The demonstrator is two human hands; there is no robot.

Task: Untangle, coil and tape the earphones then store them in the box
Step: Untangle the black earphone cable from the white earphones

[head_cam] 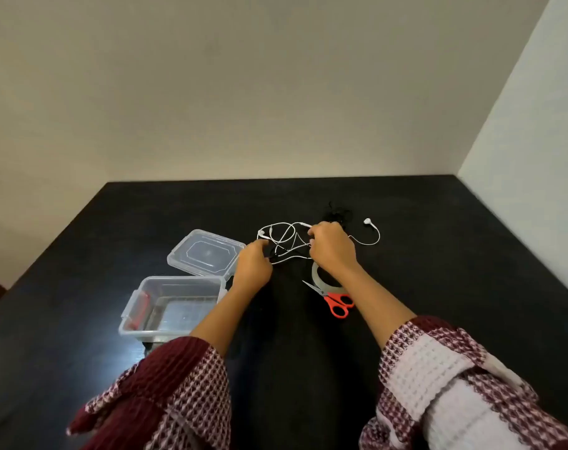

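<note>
The task is judged to be at its first step. The white earphones [286, 237] lie on the black tabletop [438, 254], towards its far edge and about midway across, with the cord crossed over itself in several loose loops. One earbud is stretched out to the right, apart from the knot. The cord is held from both sides. The left hand [253, 264] is curled over the left part of the tangle and appears to pinch a strand. The right hand [333, 251] is closed round the strands on the right. The fingertips of both are hidden behind the backs of the hands, so the exact pinch cannot be made out.

Nothing is coiled yet and no tape has been applied. The tape roll [317, 277] lies flat just nearer than the right hand, partly covered by the wrist, and the red-handled scissors [338, 303] lie touching or overlapping its near side. The clear box [136, 315] stands open towards the left edge, with nothing seen inside it, and its lid [204, 251] lies just behind it. A dark tangle [338, 214] beyond the right hand is hard to tell from the tabletop.

Untangling, coiling, taping and storing are all left to be done.
</note>
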